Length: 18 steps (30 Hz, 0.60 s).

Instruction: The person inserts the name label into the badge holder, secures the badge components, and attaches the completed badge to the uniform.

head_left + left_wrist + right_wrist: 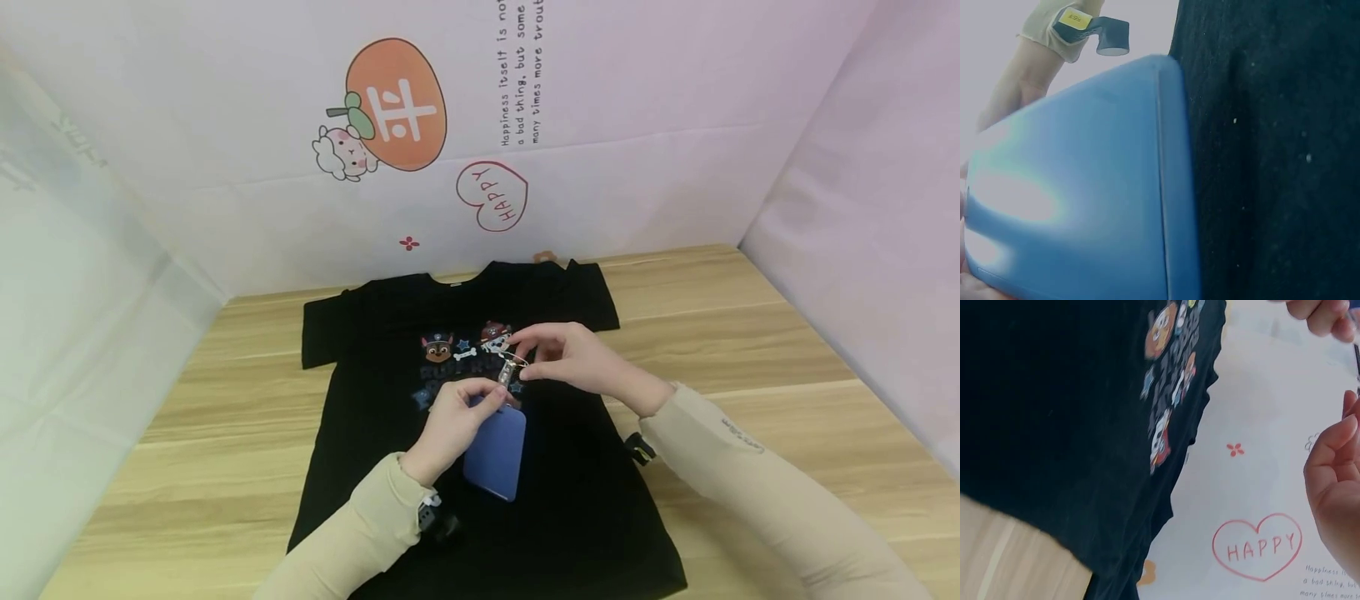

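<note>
In the head view, a blue badge holder (495, 454) hangs from my left hand (453, 421), whose thumb and fingers pinch its top edge. A small shiny clip (507, 372) sticks up above that grip. My right hand (573, 358) is just above and to the right, its fingers curved around a thin pale loop (514, 358) at the clip. The holder (1085, 181) fills much of the left wrist view, its flat face glossy. In the right wrist view my right hand (1335, 469) shows at the right edge; what it holds is out of that frame.
Beneath both hands a black T-shirt (562, 475) with a cartoon dog print (437, 348) lies spread on the wooden table (225, 433). A white printed cloth (637, 125) stands behind. Dark wrist devices (437, 518) show at both sleeves.
</note>
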Each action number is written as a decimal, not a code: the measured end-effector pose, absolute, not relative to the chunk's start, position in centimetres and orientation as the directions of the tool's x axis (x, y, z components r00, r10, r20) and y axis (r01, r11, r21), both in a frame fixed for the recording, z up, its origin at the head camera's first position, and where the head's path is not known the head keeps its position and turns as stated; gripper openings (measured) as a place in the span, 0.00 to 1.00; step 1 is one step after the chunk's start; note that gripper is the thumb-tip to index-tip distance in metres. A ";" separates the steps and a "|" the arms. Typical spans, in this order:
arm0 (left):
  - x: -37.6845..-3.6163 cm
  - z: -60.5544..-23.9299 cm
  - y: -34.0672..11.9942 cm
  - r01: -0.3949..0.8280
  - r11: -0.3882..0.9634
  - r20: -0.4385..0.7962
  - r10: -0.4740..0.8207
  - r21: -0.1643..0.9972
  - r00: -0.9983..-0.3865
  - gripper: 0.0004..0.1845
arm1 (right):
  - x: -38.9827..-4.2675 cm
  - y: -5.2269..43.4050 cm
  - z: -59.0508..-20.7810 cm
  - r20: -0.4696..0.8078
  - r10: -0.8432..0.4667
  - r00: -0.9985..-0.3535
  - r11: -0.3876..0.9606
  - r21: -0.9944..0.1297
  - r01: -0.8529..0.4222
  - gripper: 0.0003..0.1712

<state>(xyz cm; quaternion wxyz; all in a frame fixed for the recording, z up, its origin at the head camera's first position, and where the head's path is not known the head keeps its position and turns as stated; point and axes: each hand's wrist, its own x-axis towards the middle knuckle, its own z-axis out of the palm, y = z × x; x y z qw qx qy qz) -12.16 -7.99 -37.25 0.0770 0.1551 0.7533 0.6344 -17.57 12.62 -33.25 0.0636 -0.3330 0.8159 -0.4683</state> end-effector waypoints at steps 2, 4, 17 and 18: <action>-12.1 -37.3 -8.0 0.122 0.132 0.070 0.349 0.984 -0.935 0.14 | -17.7 13.0 -33.3 0.217 -0.618 -0.756 0.349 -0.786 -0.510 0.24; -12.1 -37.4 -8.0 0.117 0.123 0.063 0.371 0.985 -0.926 0.15 | -17.7 13.3 -33.4 0.242 -0.640 -0.729 0.338 -0.764 -0.549 0.24; -11.5 -36.9 -8.0 0.058 0.037 0.031 0.517 0.998 -0.856 0.19 | -17.9 13.7 -34.2 0.471 -0.723 -0.506 0.059 -0.687 -0.724 0.10; -11.5 -36.8 -7.9 0.061 0.033 0.034 0.530 0.998 -0.847 0.19 | -17.9 13.6 -34.2 0.486 -0.721 -0.494 0.039 -0.683 -0.729 0.10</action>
